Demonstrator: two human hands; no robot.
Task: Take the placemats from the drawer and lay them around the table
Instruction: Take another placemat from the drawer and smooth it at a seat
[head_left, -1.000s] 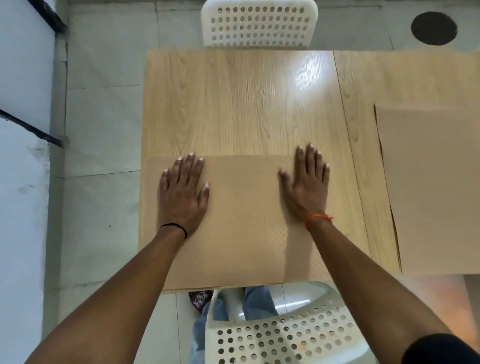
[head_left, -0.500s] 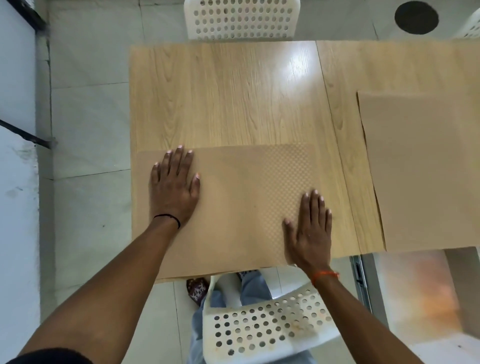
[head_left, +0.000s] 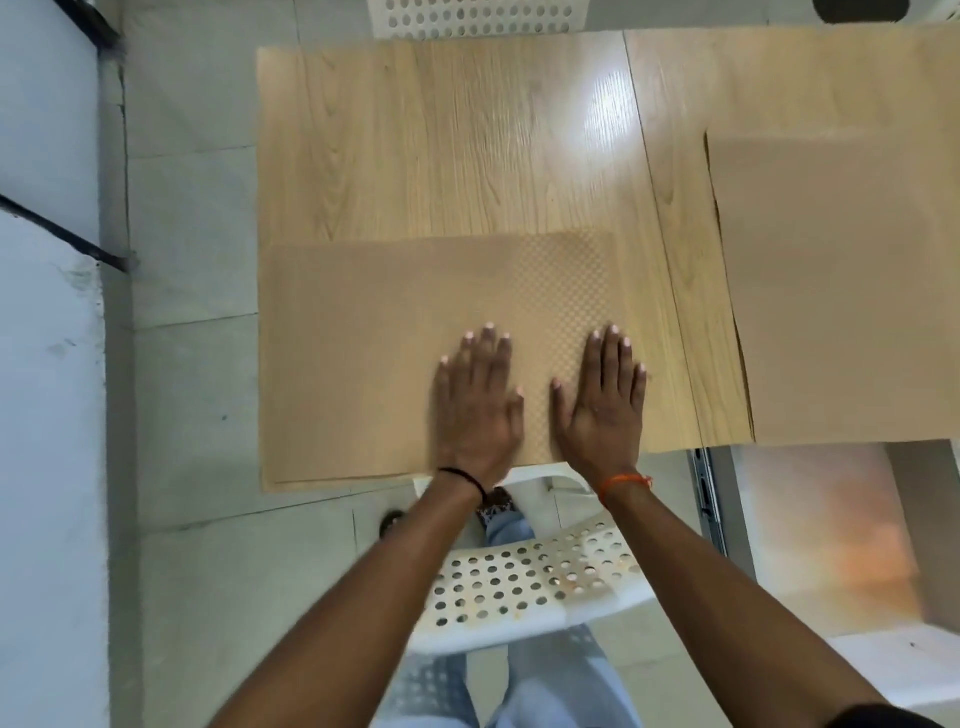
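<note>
Since last frame your left hand (head_left: 475, 410) slid toward 3 o'clock beside your right hand (head_left: 602, 410), both flat, fingers wide, pressing the placemat (head_left: 363, 358)

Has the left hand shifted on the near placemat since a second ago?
Yes. The left hand has slid right along the near placemat, away from the table's left edge, and now lies flat close beside the right hand.

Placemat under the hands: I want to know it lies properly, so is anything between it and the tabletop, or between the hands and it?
Nothing visible: both the left hand and right hand rest flat on the placemat, which lies on the table.
</note>
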